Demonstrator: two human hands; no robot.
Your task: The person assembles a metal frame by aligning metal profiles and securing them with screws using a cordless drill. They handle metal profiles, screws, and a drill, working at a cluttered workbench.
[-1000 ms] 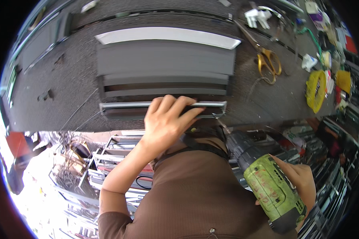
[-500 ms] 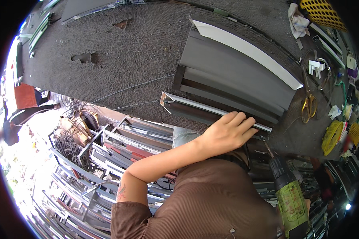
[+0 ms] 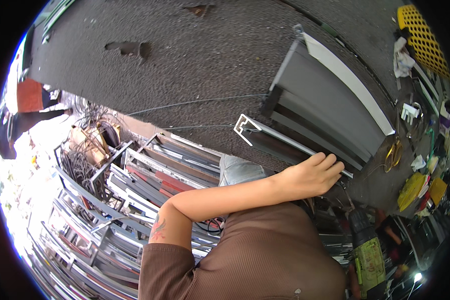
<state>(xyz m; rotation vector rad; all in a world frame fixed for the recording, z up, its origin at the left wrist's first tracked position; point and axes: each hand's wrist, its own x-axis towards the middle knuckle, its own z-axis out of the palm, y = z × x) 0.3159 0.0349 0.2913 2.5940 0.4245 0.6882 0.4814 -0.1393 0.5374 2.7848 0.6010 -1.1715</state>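
My left hand is closed over a long metal profile near its right end. The profile's cut end, with a hooked white outline, faces left. A green and black power drill stands below right, its bit aimed up toward the profile's right end. Whether the bit touches the metal I cannot tell. Only a bit of my right hand shows beside the drill's body; the rest is hidden. Beyond the profile lies a grey panel with a white strip along its far edge.
The bench has a dark carpet-like cover with torn holes. Gold-handled scissors, a yellow perforated basket and a rag lie at the right. Racks of metal profiles and coiled wire fill the lower left.
The view has swung, so bench, panel and profile sit farther right in it. My left hand keeps its hold on the profile, and the drill stays near the same end.
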